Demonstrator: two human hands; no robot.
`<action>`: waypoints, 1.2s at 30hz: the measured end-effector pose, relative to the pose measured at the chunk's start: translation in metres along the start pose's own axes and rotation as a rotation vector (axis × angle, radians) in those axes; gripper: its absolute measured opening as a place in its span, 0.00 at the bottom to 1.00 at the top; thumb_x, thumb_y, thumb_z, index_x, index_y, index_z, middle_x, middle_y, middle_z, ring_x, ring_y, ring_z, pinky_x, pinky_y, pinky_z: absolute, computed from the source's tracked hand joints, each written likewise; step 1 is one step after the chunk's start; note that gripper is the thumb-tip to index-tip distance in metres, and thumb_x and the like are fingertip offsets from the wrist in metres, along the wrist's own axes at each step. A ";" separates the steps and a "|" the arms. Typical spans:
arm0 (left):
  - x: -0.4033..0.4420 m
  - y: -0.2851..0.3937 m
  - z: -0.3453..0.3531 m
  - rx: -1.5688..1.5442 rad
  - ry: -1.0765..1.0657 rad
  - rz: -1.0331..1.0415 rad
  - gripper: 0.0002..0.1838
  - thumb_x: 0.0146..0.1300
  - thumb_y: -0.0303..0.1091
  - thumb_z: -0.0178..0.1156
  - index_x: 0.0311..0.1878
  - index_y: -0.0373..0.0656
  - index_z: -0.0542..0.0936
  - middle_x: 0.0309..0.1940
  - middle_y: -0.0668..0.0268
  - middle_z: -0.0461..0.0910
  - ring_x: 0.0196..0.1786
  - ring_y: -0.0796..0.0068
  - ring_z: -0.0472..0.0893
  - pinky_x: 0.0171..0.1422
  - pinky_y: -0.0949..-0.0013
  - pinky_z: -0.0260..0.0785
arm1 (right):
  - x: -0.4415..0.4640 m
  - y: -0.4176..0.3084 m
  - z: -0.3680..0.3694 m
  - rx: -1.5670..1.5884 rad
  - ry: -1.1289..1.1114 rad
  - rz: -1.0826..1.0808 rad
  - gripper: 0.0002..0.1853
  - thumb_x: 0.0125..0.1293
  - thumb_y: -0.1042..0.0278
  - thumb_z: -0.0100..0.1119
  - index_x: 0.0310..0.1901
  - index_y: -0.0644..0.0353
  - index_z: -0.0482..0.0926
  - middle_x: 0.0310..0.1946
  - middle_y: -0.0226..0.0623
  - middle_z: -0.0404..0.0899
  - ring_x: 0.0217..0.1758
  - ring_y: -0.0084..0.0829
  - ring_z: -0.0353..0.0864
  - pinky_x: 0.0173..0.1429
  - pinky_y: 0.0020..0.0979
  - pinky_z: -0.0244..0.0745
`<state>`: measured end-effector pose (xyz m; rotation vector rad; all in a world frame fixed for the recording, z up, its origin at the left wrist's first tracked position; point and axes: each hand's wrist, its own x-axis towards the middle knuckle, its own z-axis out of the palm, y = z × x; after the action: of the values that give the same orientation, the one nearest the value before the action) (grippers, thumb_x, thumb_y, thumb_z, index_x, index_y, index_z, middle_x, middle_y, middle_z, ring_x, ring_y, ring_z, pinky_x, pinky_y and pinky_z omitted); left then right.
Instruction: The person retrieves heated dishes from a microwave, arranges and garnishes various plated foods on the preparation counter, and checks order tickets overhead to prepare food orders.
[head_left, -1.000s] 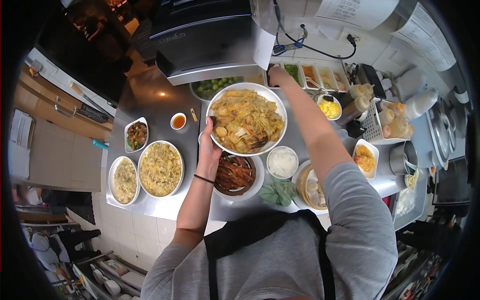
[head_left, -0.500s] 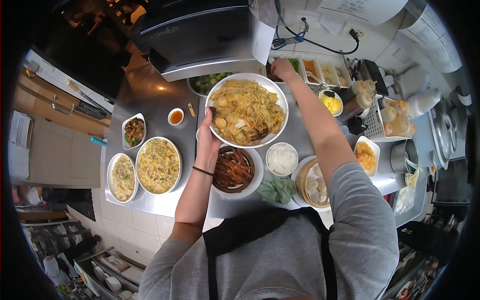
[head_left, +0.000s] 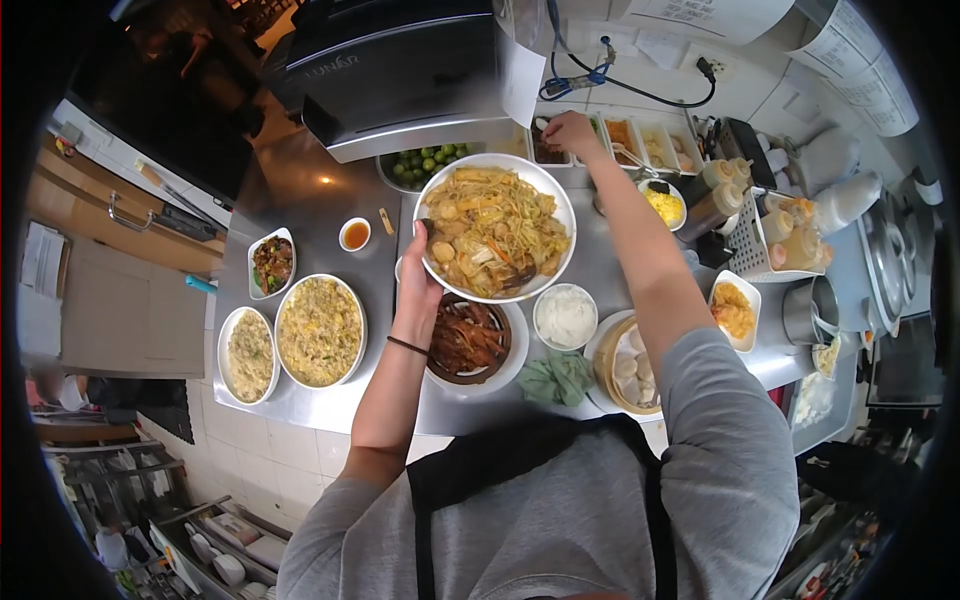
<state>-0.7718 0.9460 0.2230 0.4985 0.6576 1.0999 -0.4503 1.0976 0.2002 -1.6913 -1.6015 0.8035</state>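
One bowl of noodles (head_left: 497, 232) is grasped by the left hand (head_left: 418, 285); beyond its right edge, the right hand (head_left: 573, 134) bends over a tub (head_left: 552, 163) — its grip I cannot tell.

Your view: one wide fisheye circle, black at the corners, straight lines bowing toward the rim. Light: bright and fairly even over your counter (head_left: 345, 205). Glare: a whitish sheen along the counter's near edge; one small orange spot on its steel toward the upper left. Sheen: pale streaks on your glossy black machine (head_left: 400, 85). Dim: the upper-left background, nearly black. Focus: noodles (head_left: 500, 225) at centre, strands distinct to you. Soft: shelving (head_left: 235, 545) at lower left; printed sheets (head_left: 860, 75) at upper right, curved, illegible.
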 end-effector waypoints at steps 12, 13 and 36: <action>0.006 -0.010 0.018 -0.047 -0.062 -0.028 0.28 0.65 0.50 0.44 0.58 0.36 0.61 0.57 0.55 0.65 0.58 0.62 0.68 0.61 0.60 0.61 | -0.107 -0.142 -0.021 -0.011 -0.237 -0.361 0.08 0.51 0.74 0.60 0.35 0.63 0.81 0.29 0.37 0.81 0.32 0.26 0.79 0.38 0.25 0.74; 0.005 -0.011 0.019 -0.051 -0.061 -0.031 0.28 0.65 0.50 0.44 0.59 0.36 0.61 0.57 0.55 0.65 0.58 0.62 0.67 0.61 0.60 0.61 | -0.112 -0.147 -0.017 -0.157 -0.156 -0.380 0.09 0.50 0.75 0.59 0.34 0.63 0.81 0.28 0.38 0.81 0.31 0.27 0.80 0.37 0.26 0.74; -0.255 0.020 -0.002 0.030 0.159 0.349 0.28 0.63 0.48 0.48 0.58 0.35 0.62 0.54 0.54 0.67 0.55 0.60 0.70 0.58 0.61 0.65 | -0.423 -0.048 0.103 -0.760 -0.061 -0.407 0.06 0.47 0.77 0.52 0.28 0.66 0.77 0.32 0.41 0.77 0.37 0.39 0.78 0.43 0.35 0.74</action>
<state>-0.8625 0.7181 0.2951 0.5691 0.7442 1.4714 -0.5867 0.6821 0.1741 -1.7092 -2.3789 0.0202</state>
